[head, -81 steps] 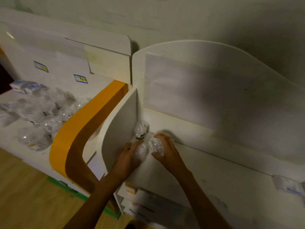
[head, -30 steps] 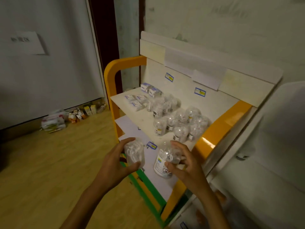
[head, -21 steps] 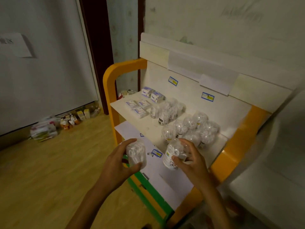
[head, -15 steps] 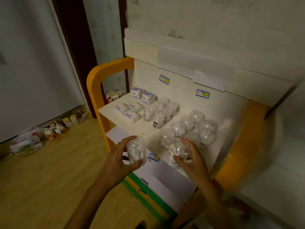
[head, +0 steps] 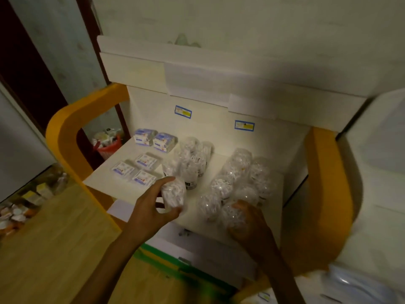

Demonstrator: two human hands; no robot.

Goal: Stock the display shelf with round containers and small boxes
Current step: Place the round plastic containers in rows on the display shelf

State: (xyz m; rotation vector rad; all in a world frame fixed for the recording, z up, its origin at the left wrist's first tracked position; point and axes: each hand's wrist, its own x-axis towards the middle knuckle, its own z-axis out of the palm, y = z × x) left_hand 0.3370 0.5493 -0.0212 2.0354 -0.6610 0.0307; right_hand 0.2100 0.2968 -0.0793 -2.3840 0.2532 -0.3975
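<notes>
both hands down at the front of the display shelf [head: 105, 178], each bringing in one clear round container. left hand [head: 151, 213] curled around a container [head: 174, 194], thumb low on the near side and fingers wrapped over the far side, holding it upright just in front of the left cluster of containers [head: 190, 163]. probably gripped from the side that way so the base can settle flat without knocking the ones behind. right hand [head: 252, 222] cupped over the top of a second container [head: 233, 213], fingers bent round it, tucked against the front of the right cluster [head: 241, 181]; whether its base already sits on the shelf hard to tell, since the hand hides most of it.

small boxes [head: 142, 170] lying flat in a group at the left of the shelf, two more [head: 155, 139] standing at the back near the wall panel. round ones kept to the middle and right, so each kind seems to have its own patch under the two price tags [head: 183, 111] on the back panel.

judging by this, setting-down step in hand: release both and check nothing tips. risk mostly in the tight packing, light plastic tubs likely to topple if nudged.

orange side frame [head: 63, 130] curving round each end of the shelf. red basket [head: 107, 145] on the floor behind, loose packets [head: 13, 213] along the wall at far left.
</notes>
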